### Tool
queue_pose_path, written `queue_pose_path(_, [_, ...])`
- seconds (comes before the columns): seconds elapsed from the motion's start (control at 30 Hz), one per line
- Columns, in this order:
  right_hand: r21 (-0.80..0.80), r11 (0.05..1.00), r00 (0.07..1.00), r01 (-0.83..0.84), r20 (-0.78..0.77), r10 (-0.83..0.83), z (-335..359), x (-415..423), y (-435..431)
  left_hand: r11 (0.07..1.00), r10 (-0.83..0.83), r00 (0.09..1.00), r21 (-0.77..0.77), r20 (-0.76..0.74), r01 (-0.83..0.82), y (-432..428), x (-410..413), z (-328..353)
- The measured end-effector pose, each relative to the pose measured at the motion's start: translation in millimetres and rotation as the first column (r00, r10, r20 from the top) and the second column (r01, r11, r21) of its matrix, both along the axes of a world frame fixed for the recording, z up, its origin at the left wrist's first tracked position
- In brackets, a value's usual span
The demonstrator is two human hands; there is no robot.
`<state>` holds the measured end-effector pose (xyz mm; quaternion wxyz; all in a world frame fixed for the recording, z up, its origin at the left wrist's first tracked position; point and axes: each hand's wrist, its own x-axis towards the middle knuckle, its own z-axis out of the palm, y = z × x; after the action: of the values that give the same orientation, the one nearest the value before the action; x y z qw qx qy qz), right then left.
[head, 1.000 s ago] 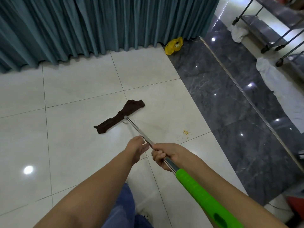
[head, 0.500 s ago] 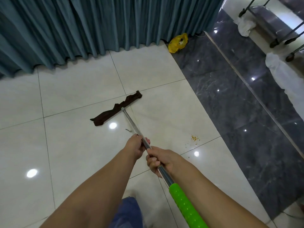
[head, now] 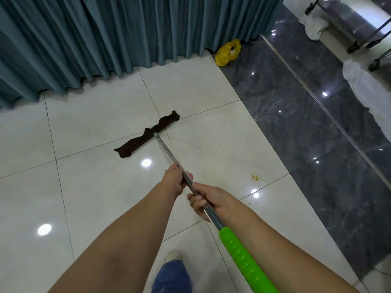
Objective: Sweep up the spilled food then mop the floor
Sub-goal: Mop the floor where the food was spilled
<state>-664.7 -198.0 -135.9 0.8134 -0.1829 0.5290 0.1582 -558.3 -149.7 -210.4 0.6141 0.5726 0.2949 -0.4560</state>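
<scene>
A mop with a dark brown cloth head (head: 147, 134) lies flat on the white tile floor (head: 95, 187), its metal shaft (head: 167, 151) running back toward me and ending in a green grip (head: 245, 263). My left hand (head: 174, 180) grips the shaft further down. My right hand (head: 206, 200) grips it just above the green grip. A small patch of orange crumbs (head: 255, 178) lies on the white tile to the right of the shaft, apart from the mop head.
Teal curtains (head: 105, 32) hang along the far edge. A yellow bag (head: 228, 52) sits by the curtain's end. Dark marble floor (head: 317, 144) with a metal strip lies to the right, with wheeled metal trolleys (head: 347, 24) and white cloths (head: 368, 85) beyond. My foot (head: 173, 255) is below.
The mop head has slid away from me toward the curtains. Both hands kept their hold on the shaft, and my view has tilted forward a little.
</scene>
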Motion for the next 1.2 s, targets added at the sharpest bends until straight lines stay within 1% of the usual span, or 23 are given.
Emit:
queue_pose_path(0.1, [-0.064,0.997,0.999,-0.033,0.033,0.036,0.7,-12.2,6.9,0.998,-0.058,0.998,0.021,0.014,0.057,5.3,-6.4,-1.6])
queue_pose_path(0.17, [-0.086,0.995,0.998,-0.05,0.019,0.052,2.1,-21.8,11.5,0.993,-0.114,0.993,0.038,0.032,0.113,10.2,-14.4,-1.8])
queue_pose_path(0.3, [-0.034,0.999,0.999,-0.02,-0.043,0.019,6.8,-44.9,21.2,0.98,-0.188,0.981,0.075,0.042,0.185,18.5,-38.6,3.2])
queue_pose_path(0.43, [-0.022,1.0,0.998,0.001,-0.063,-0.002,7.2,-75.4,32.2,0.966,-0.237,0.969,0.121,0.067,0.228,28.4,-68.4,7.5])
queue_pose_path(0.6, [0.02,1.0,0.999,0.014,-0.045,-0.013,16.7,-121.7,43.0,0.965,-0.249,0.965,0.11,0.084,0.24,43.1,-119.7,20.6])
queue_pose_path(0.8, [0.04,0.999,0.999,0.011,-0.042,-0.009,38.4,-178.0,54.3,0.949,-0.304,0.948,0.119,0.096,0.292,57.1,-180.1,30.6])
queue_pose_path(1.0, [0.012,0.999,0.999,-0.034,-0.038,0.034,56.2,-234.6,63.6,0.938,-0.341,0.936,0.102,0.083,0.332,71.0,-240.7,41.8])
queue_pose_path(1.07, [-0.012,0.999,0.998,-0.045,-0.043,0.045,63.3,-250.2,63.9,0.941,-0.332,0.94,0.1,0.077,0.324,71.9,-258.3,48.4])
queue_pose_path(1.2, [-0.028,0.995,0.994,-0.093,-0.067,0.091,76.9,-273.1,65.7,0.952,-0.305,0.946,0.071,0.112,0.298,74.1,-289.9,62.9])
